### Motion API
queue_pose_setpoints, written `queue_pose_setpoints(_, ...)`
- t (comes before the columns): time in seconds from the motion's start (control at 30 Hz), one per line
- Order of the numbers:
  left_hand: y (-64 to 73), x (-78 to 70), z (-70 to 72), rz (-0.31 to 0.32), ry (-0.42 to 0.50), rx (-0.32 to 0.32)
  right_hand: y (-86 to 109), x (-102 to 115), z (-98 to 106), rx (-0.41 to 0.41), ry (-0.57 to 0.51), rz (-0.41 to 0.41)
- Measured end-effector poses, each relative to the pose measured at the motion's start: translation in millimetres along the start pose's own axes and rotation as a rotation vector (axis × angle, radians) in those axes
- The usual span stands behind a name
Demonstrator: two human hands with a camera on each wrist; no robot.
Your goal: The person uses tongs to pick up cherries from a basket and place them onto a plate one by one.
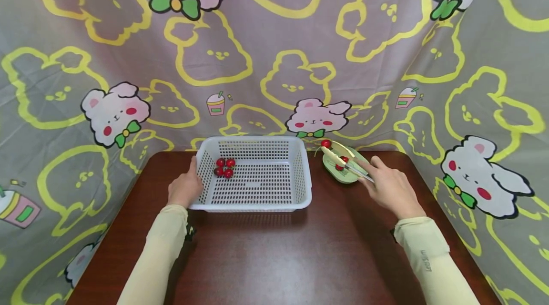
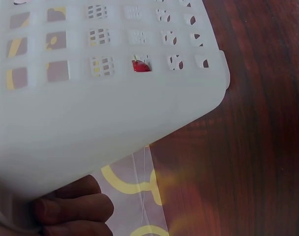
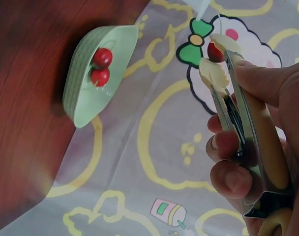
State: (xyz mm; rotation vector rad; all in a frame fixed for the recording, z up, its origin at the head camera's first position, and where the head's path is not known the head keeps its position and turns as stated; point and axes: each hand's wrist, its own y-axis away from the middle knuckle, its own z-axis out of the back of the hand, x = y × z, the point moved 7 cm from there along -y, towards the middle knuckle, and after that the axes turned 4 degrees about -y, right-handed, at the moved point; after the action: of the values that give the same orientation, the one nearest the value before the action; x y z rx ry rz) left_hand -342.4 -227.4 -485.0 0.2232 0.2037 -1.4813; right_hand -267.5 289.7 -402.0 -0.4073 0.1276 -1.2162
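Observation:
My left hand (image 1: 185,188) grips the left rim of a white perforated basket (image 1: 257,208). In the left wrist view, its curled fingers (image 2: 83,209) show beneath the rim. Several red cherries (image 1: 228,173) lie at the left side inside the basket. My right hand (image 1: 392,189) holds tongs (image 1: 359,173) with cream tips and metal arms. Between the tips sits one cherry (image 3: 216,52), its thin stem hanging in the head view. Under and beside the tongs is a light green dish (image 3: 121,54); two cherries (image 3: 101,67) lie in it.
The brown table (image 1: 274,252) carries the basket and the dish side by side near its back edge. Patterned cloth (image 1: 274,66) with cartoon figures hangs behind the table and along both sides.

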Motion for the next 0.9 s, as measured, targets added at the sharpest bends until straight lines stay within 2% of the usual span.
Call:
queue_pose_setpoints(0.27,0.1,0.1,-0.5,0.009,-0.003,0.013,5.4,-14.6,-0.5,-0.032,0.013,-0.017)
queue_pose_setpoints(0.63,-2.0,1.1,-3.1,0.016,0.009,0.015,13.0,-40.4,-9.6,0.032,0.015,-0.102)
queue_pose_setpoints(0.9,-3.5,3.1,-2.1,0.010,0.008,0.012,17.8,-49.2,-14.6,0.043,0.033,-0.111)
